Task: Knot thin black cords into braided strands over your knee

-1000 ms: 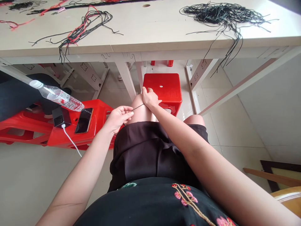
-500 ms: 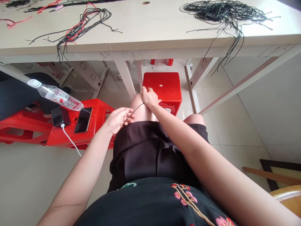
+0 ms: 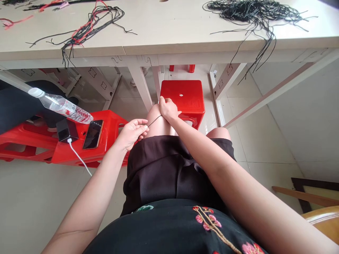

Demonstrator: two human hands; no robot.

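Observation:
A thin black cord (image 3: 155, 120) runs taut across my left knee between both hands. My left hand (image 3: 133, 133) pinches one end of it beside my thigh, fingers curled. My right hand (image 3: 167, 108) is closed on the other end, resting on top of the knee just in front of a red stool (image 3: 185, 97). I sit in black shorts below a beige table (image 3: 164, 31).
On the table lie a pile of black cords (image 3: 251, 14) at the right and red-and-black cords (image 3: 87, 28) at the left. A red stool (image 3: 111, 123) on my left carries a phone (image 3: 92, 134), a black charger (image 3: 65, 130) and a water bottle (image 3: 60, 106). Another person's dark-clothed leg shows at far left.
My left hand dipped slightly toward my thigh, slackening the cord, then came back up so the cord is taut again. My right hand stayed on the knee.

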